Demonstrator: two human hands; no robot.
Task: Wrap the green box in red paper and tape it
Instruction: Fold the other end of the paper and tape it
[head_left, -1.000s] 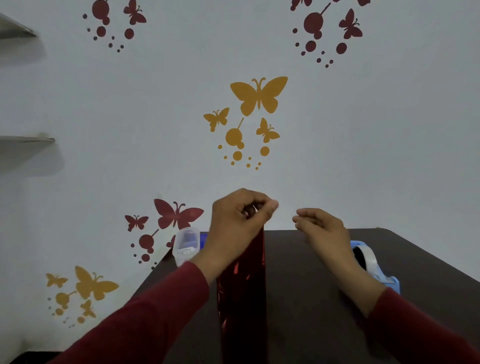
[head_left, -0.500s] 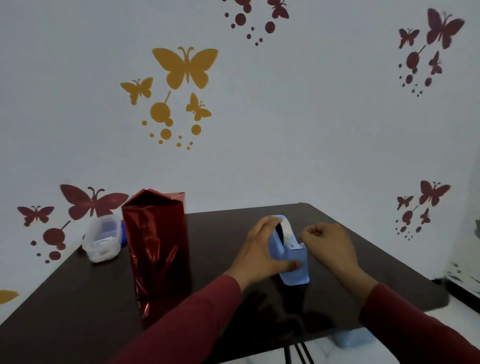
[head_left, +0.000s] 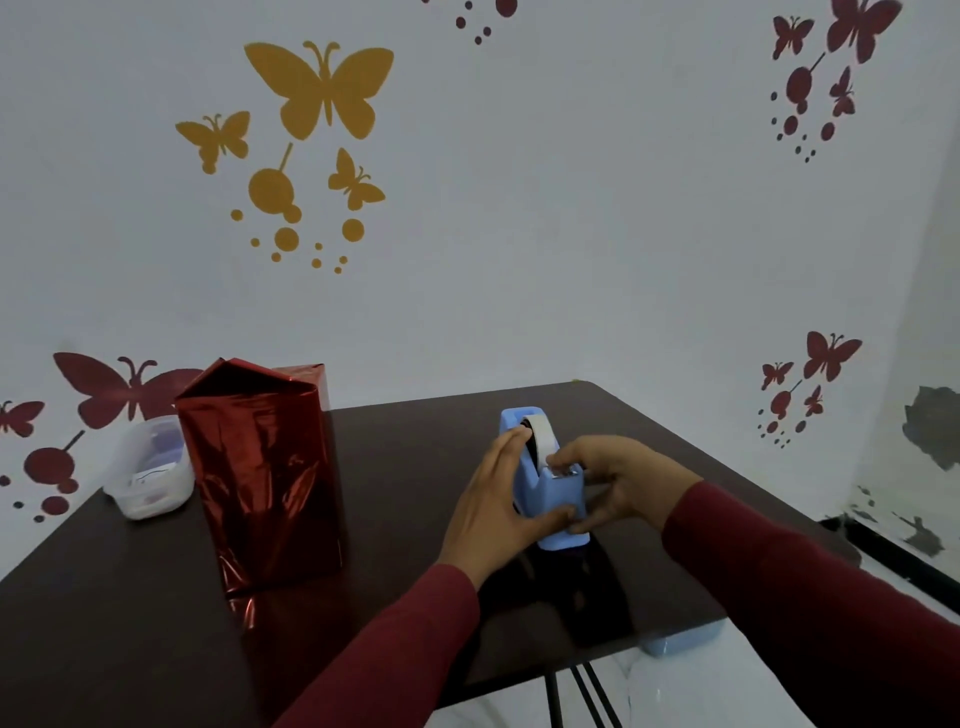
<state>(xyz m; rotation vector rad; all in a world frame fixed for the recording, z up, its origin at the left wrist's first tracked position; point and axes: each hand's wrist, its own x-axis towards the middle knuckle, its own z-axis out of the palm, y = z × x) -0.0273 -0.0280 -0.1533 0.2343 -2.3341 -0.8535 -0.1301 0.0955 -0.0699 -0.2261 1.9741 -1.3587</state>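
On table, both hands' fingers now grasping tape dispenser (head_left: 553, 488), left hand (head_left: 498, 499), right hand (head_left: 613, 478) lower.

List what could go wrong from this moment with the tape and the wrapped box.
1. The wrapped box stands upright and unheld, its top folds loose; they may spring open before tape arrives.
2. The left hand grips the tape dispenser while the right hand pinches at its cutter; a hard pull could tip or slide it on the glossy table.
3. Fingers near the cutter's teeth might get nicked.
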